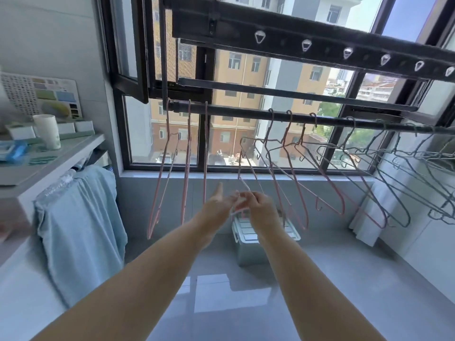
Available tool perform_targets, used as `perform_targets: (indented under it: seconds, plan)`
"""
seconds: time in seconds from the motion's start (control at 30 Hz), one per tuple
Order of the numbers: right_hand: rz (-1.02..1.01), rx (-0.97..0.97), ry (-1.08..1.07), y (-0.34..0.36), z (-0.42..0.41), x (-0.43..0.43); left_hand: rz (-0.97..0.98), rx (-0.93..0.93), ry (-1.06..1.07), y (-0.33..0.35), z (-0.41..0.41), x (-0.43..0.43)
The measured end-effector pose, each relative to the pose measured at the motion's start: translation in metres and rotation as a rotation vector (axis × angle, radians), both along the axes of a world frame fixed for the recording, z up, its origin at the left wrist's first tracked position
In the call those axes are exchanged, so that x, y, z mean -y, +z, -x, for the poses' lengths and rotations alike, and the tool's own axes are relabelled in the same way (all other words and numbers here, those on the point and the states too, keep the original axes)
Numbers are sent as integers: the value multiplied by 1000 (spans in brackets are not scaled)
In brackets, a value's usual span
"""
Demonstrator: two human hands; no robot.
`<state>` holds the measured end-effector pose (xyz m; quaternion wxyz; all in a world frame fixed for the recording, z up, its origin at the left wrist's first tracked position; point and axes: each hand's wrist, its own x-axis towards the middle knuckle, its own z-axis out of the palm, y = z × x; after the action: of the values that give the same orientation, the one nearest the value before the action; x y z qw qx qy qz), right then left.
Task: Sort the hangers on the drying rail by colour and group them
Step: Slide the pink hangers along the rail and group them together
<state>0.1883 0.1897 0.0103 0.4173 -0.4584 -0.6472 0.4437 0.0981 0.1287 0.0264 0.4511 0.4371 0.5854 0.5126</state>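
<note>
Currently in hand: one pale hanger [246,183], low in the centre of the frame, below the rail [234,112]; whether its hook is on the rail cannot be told. Right hand [261,207]: fingers pinched on the hanger's lower corner. Left hand [218,201]: flat, palm up, thumb raised, fingertips just at the same wire without closing on it. Step, by judgement: one hanger being carried between groups, sorting partly done. Next move calls for lifting the hook clear, sliding it past its neighbours without snagging them, and seating it beside hangers of matching colour. Counts on the rail: pink hangers at centre-left [187,168], three, hanging edge-on and close together; pink hangers right of centre [288,129], three, fanned and overlapping; grey hangers at the right of the frame [391,188], at least four, too tangled to count exactly. The two pink sets stand well apart, so grouping is unfinished. Other items: one blue towel [78,217] at lower left; one lidded box [246,244] on the floor beyond the hands; one white cup [48,130] on the surface at the left.
</note>
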Motion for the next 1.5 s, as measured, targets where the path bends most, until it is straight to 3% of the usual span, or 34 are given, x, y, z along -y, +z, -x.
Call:
perform_targets:
  seconds: [0.13,0.33,0.43,0.67,0.73,0.87,0.93,1.07,1.23,1.37,1.5]
  plan:
    - [83,-93,-106,-45,-31,39,64,-38,-75,-33,-8,9]
    - [173,-274,-242,-76,-123,82,205,-368,-50,-84,0,25]
    - [312,-498,-182,-82,-167,89,254,-511,-101,-101,8,38]
    - [424,-800,-154,-94,-234,92,187,-462,-210,-119,28,58]
    - [442,-682,-242,-104,-241,82,174,-445,-198,-118,29,65]
    - [432,-27,-352,-129,-235,67,234,-523,-163,-117,33,75]
    - [372,145,-291,-134,-218,73,247,-516,-116,-116,32,78]
    - [216,309,85,-130,-165,109,226,-446,-39,-111,12,82]
    - [64,418,552,-118,-120,161,114,-69,149,-99,-29,75]
    - [57,417,602,-112,-104,174,38,153,274,-83,-54,58]
    - [1,377,538,-109,-103,165,1,218,306,-62,-70,39]
